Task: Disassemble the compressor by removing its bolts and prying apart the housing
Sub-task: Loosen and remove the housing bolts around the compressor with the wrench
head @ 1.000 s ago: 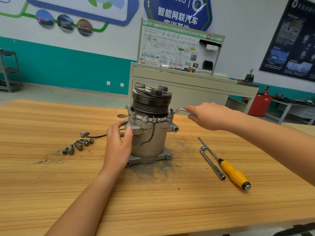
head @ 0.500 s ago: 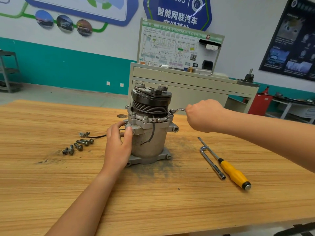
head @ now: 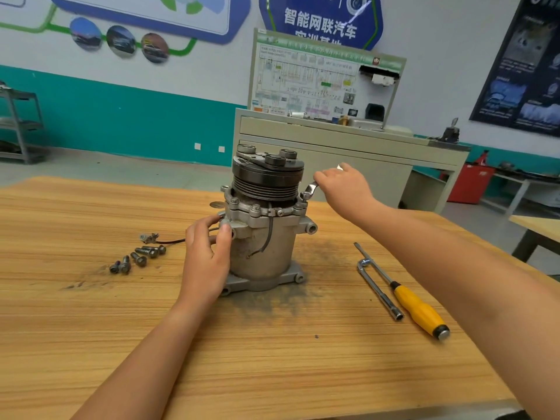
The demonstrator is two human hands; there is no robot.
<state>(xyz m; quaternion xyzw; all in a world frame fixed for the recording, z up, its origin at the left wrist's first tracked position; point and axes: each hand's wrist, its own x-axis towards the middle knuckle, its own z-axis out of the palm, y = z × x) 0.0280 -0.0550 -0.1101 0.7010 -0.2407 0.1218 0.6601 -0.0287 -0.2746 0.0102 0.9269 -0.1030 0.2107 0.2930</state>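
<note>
A grey compressor (head: 266,250) stands upright on the wooden table (head: 272,359), its black pulley (head: 268,177) on top. My left hand (head: 206,256) grips the housing's left side at an ear of the flange. My right hand (head: 342,186) grips a bent metal wrench (head: 310,189) whose head sits on a bolt (head: 305,196) at the flange's right edge. Most of the wrench handle is hidden in my fist. Several removed bolts (head: 138,257) lie on the table to the left.
A yellow-handled screwdriver (head: 418,307) and an L-shaped socket wrench (head: 378,289) lie to the right of the compressor. A loose wire with a connector (head: 151,237) trails left. Dark grime surrounds the base. A training cabinet (head: 348,140) stands behind the table.
My right hand has swung the wrench handle away from me and leftward, toward the pulley, turning it about the bolt. My left hand stays on the housing.
</note>
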